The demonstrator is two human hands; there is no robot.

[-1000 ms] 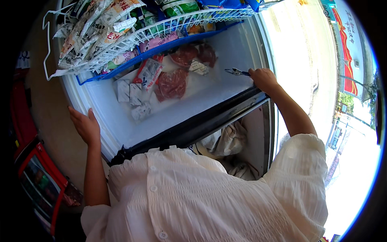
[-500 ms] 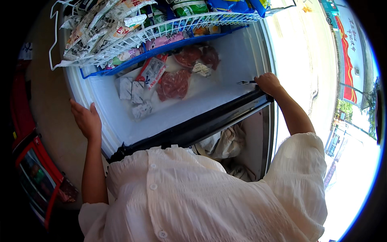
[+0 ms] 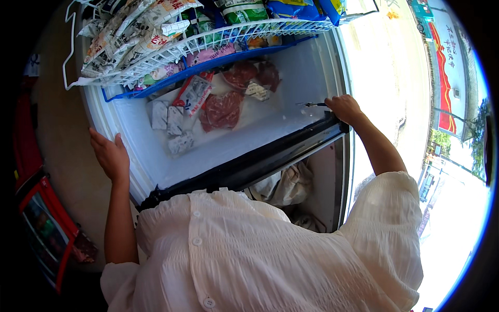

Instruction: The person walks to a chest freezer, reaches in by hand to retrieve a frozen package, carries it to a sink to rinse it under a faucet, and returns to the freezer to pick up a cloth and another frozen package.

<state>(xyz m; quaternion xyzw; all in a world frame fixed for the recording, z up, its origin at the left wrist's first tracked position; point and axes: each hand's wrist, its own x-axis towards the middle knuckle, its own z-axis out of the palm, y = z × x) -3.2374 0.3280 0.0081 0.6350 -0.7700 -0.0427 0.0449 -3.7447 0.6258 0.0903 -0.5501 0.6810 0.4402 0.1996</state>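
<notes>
My left hand lies against the left outer rim of a white chest freezer, its fingers stretched out and holding nothing. At the right front corner of the freezer, my right hand is closed round a slim tool with a metal tip. The tip points left over the frosted inner wall; the handle is mostly hidden in my fist, so its exact kind is unclear. On the freezer floor are bags of red meat, a red and white packet and several wrapped pale blocks.
A white wire basket full of packaged goods spans the far side of the freezer. A black-edged lid crosses the near side, with cloth-like bags below it. To the left stands a red-framed display case.
The metal tip has shifted slightly left along the inner wall, with my right hand moving a little the same way. My left hand stays on the rim.
</notes>
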